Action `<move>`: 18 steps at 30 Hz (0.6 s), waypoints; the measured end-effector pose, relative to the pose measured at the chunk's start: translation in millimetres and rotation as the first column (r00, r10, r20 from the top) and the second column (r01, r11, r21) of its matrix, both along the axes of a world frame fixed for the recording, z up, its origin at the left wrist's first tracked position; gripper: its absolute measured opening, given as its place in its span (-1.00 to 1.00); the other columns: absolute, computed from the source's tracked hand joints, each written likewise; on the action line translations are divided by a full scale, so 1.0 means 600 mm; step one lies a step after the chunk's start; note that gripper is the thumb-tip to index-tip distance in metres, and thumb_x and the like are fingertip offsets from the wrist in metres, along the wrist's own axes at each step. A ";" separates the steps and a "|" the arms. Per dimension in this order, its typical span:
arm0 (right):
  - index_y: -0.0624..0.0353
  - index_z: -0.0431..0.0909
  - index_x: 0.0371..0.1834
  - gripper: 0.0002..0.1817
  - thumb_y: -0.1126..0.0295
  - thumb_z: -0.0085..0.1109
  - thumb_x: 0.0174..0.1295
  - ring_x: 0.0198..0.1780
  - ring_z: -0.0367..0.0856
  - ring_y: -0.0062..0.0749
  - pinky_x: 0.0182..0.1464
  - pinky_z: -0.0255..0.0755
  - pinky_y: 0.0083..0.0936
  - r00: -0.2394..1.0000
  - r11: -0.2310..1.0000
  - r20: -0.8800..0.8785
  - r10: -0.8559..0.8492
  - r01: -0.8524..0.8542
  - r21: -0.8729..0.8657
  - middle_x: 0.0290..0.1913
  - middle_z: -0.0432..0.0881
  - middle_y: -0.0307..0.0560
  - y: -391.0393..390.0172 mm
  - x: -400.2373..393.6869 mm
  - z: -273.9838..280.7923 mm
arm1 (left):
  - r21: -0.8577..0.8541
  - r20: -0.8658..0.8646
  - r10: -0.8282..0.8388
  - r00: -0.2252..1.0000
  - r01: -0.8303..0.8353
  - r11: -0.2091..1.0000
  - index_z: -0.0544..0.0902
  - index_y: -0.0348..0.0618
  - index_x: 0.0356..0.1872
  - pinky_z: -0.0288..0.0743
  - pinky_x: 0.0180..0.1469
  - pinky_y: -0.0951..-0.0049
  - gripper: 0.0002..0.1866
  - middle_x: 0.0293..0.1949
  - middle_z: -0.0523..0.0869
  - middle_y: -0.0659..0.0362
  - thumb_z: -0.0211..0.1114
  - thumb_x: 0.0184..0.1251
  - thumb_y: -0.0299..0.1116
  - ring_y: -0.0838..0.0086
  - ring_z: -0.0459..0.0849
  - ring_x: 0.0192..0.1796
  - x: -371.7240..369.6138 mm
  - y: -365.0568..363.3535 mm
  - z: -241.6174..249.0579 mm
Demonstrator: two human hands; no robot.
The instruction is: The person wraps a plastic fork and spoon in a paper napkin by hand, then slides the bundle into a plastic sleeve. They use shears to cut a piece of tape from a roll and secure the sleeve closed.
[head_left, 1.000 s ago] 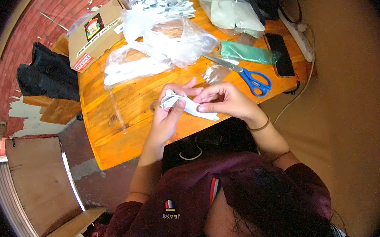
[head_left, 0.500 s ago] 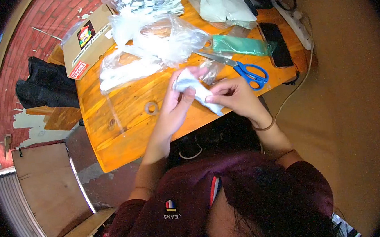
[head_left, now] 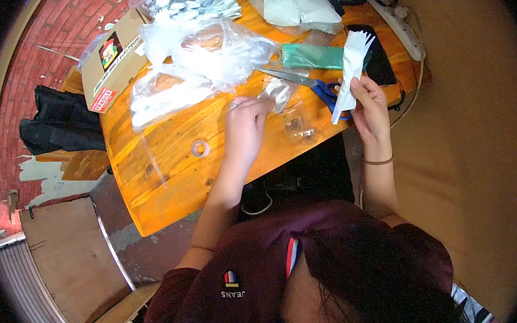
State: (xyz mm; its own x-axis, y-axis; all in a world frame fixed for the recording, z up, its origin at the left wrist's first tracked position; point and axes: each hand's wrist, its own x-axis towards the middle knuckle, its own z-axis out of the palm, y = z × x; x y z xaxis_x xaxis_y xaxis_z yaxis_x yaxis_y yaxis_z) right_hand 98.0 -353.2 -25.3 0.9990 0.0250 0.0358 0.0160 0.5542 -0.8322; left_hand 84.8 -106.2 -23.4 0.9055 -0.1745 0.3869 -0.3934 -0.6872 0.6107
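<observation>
My right hand (head_left: pixel 369 105) is raised over the table's right edge. Between its thumb and fingers is a white folded strip with a fringed end (head_left: pixel 353 64), held nearly upright with the fringe at the top. Behind the strip lie blue-handled scissors (head_left: pixel 300 79), their handles partly covered by it. My left hand (head_left: pixel 246 128) is low over the table's middle, back upward and fingers curled together. Its fingertips meet the edge of a crumpled clear plastic piece (head_left: pixel 278 92); whether they grip it is hard to see. A roll of tape (head_left: pixel 200 149) lies left of that hand.
Crumpled clear plastic bags (head_left: pixel 206 58) lie across the wooden table (head_left: pixel 169 200). Behind them are a pile of white-grey pieces (head_left: pixel 195 4) and a cardboard box (head_left: pixel 115 54). A green packet (head_left: pixel 312 56), a phone (head_left: pixel 383 58) and a power strip (head_left: pixel 395 26) are at the right.
My hands have moved apart. The right hand has carried the white strip rightward and turned its fringed end up; my left hand has let go of the strip and come down by the clear plastic.
</observation>
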 end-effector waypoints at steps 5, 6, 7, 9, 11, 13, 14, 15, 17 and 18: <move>0.31 0.55 -0.20 -0.83 0.41 0.09 0.28 -0.08 0.62 -0.30 0.08 0.48 -0.37 0.995 0.995 -0.040 0.092 -0.090 0.035 -0.20 0.64 0.02 0.020 -0.004 0.000 | -0.084 0.044 0.041 0.998 -0.038 0.996 0.70 -0.22 -0.42 0.46 -0.21 0.31 -0.90 -0.44 0.68 0.04 0.26 0.02 -0.55 0.16 0.60 -0.31 0.005 -0.003 -0.013; 0.32 0.55 -0.20 -0.82 0.41 0.09 0.29 -0.04 0.60 -0.28 0.11 0.47 -0.34 0.993 0.992 -0.040 0.111 -0.108 0.069 -0.18 0.64 0.03 0.027 -0.001 -0.008 | -0.083 0.036 0.052 0.998 -0.049 0.995 0.70 -0.22 -0.42 0.46 -0.21 0.30 -0.90 -0.44 0.68 0.04 0.26 0.02 -0.56 0.15 0.60 -0.32 0.005 -0.004 -0.013; 0.32 0.55 -0.19 -0.82 0.41 0.08 0.29 0.00 0.59 -0.25 0.15 0.45 -0.31 0.991 0.987 -0.037 0.129 -0.125 0.103 -0.17 0.63 0.04 0.032 0.003 -0.017 | -0.081 0.030 0.063 0.998 -0.060 0.995 0.69 -0.21 -0.41 0.46 -0.21 0.30 -0.90 -0.44 0.67 0.03 0.25 0.03 -0.56 0.15 0.60 -0.32 0.004 -0.006 -0.013; 0.34 0.54 -0.15 -0.81 0.43 0.07 0.29 0.07 0.55 -0.21 0.21 0.40 -0.26 0.990 0.984 -0.052 0.131 -0.123 0.132 -0.14 0.62 0.06 0.039 0.007 -0.025 | -0.061 0.077 0.083 0.994 -0.078 0.995 0.68 -0.22 -0.40 0.46 -0.21 0.30 -0.89 -0.42 0.66 0.02 0.23 0.05 -0.57 0.14 0.60 -0.33 0.003 -0.005 -0.009; 0.33 0.54 -0.13 -0.80 0.43 0.06 0.30 0.06 0.55 -0.22 0.20 0.40 -0.28 0.991 0.981 -0.043 0.128 -0.120 0.154 -0.13 0.62 0.04 0.043 0.009 -0.024 | -0.028 0.186 0.095 0.978 -0.092 0.995 0.66 -0.23 -0.37 0.46 -0.22 0.31 -0.89 -0.40 0.65 0.01 0.20 0.10 -0.57 0.14 0.60 -0.35 0.003 -0.004 0.000; 0.33 0.54 -0.12 -0.80 0.43 0.06 0.29 0.06 0.55 -0.23 0.19 0.40 -0.30 0.993 0.989 -0.040 0.111 -0.106 0.107 -0.13 0.62 0.04 0.042 0.015 -0.032 | -0.106 0.195 0.130 0.972 -0.111 0.988 0.63 -0.22 -0.27 0.46 -0.22 0.33 -0.86 -0.38 0.63 0.03 0.15 0.18 -0.56 0.19 0.62 -0.38 -0.001 0.001 0.017; 0.33 0.54 -0.12 -0.80 0.43 0.06 0.29 0.06 0.55 -0.23 0.19 0.40 -0.32 0.994 0.992 -0.040 0.101 -0.097 0.082 -0.13 0.62 0.03 0.040 0.016 -0.035 | -0.146 0.196 0.146 0.970 -0.118 0.982 0.61 -0.21 -0.22 0.46 -0.22 0.34 -0.85 -0.37 0.62 0.03 0.12 0.23 -0.56 0.22 0.62 -0.39 -0.003 0.004 0.026; 0.33 0.54 -0.12 -0.80 0.43 0.06 0.29 0.05 0.56 -0.25 0.18 0.40 -0.33 0.994 0.992 -0.036 0.100 -0.097 0.083 -0.13 0.63 0.03 0.039 0.015 -0.035 | -0.224 0.130 0.171 0.977 -0.139 0.965 0.59 -0.22 -0.18 0.47 -0.22 0.35 -0.84 -0.38 0.61 0.06 0.10 0.26 -0.55 0.27 0.62 -0.40 -0.006 0.007 0.033; 0.33 0.54 -0.12 -0.80 0.43 0.06 0.29 0.03 0.56 -0.29 0.17 0.41 -0.36 0.994 0.991 -0.026 0.108 -0.106 0.086 -0.13 0.63 0.04 0.044 0.014 -0.025 | -0.369 -0.007 0.211 0.977 -0.199 0.908 0.54 -0.22 -0.09 0.48 -0.23 0.38 -0.82 -0.41 0.60 0.10 0.06 0.33 -0.52 0.37 0.63 -0.41 -0.012 0.014 0.048; 0.34 0.54 -0.12 -0.78 0.41 0.08 0.28 0.00 0.57 -0.32 0.15 0.41 -0.38 0.990 0.986 0.003 0.138 -0.137 0.097 -0.14 0.64 0.03 0.046 0.012 -0.017 | -0.413 -0.074 0.208 0.975 -0.220 0.884 0.49 -0.24 -0.05 0.51 -0.32 0.50 -0.81 -0.43 0.58 0.18 0.05 0.36 -0.52 0.56 0.60 -0.42 -0.019 0.017 0.062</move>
